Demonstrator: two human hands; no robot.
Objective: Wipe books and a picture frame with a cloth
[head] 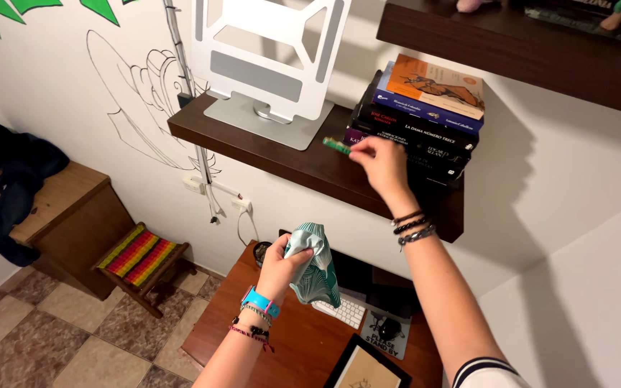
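Right hand [381,159] is raised to the dark brown wooden wall shelf [282,154], a small green flat object [336,146] pinched at its fingertips just left of it, beside the stack of books [422,115] directly behind. Left hand [282,264], lower and nearer, is clenched around a bunched teal-and-white patterned cloth [314,262], kept clear of the brown wooden desk [282,338] below it.

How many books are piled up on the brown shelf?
6 that I can tell, all in one pile of books at the right end of the dark shelf, beside the right hand. The lowest ones are dark and partly hidden, so there may be more.
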